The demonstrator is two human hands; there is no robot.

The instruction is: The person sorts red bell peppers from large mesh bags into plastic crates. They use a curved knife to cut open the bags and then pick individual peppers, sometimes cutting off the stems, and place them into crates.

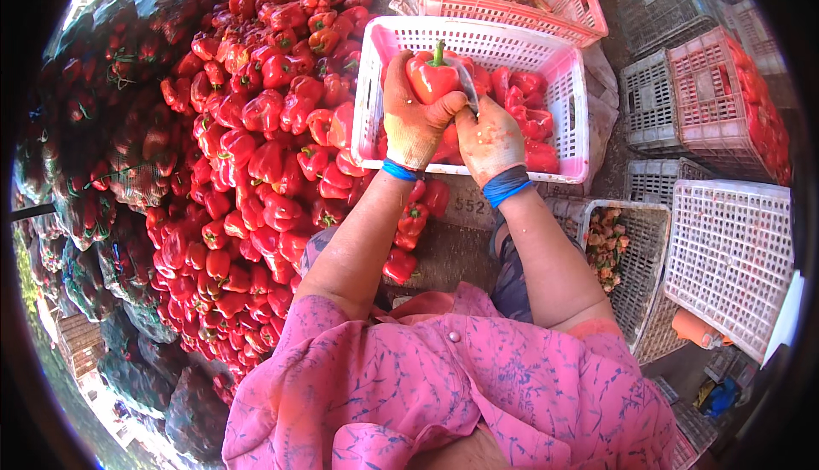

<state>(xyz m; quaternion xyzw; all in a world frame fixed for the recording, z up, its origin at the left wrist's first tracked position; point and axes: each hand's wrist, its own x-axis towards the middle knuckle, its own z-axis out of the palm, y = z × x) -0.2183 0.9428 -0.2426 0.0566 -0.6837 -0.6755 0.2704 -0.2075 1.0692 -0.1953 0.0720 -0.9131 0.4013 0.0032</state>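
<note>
My left hand (411,126), in a stained work glove with a blue band at the wrist, is closed round a red bell pepper (431,82) whose green stem points away from me. In my gloved right hand (490,140) is a small knife (468,84), its blade against the pepper's right side near the stem. The handle is hidden inside the fingers. Both hands are over a white and pink plastic crate (577,129), which holds cut red pepper pieces (535,120).
A large heap of red peppers (256,163) covers the floor at left, with full mesh sacks (141,171) beyond it. Behind the crate stands a pink crate (512,11). On the right are stacked crates (712,86), a crate of pepper cores (606,248) and an upturned white crate (728,257).
</note>
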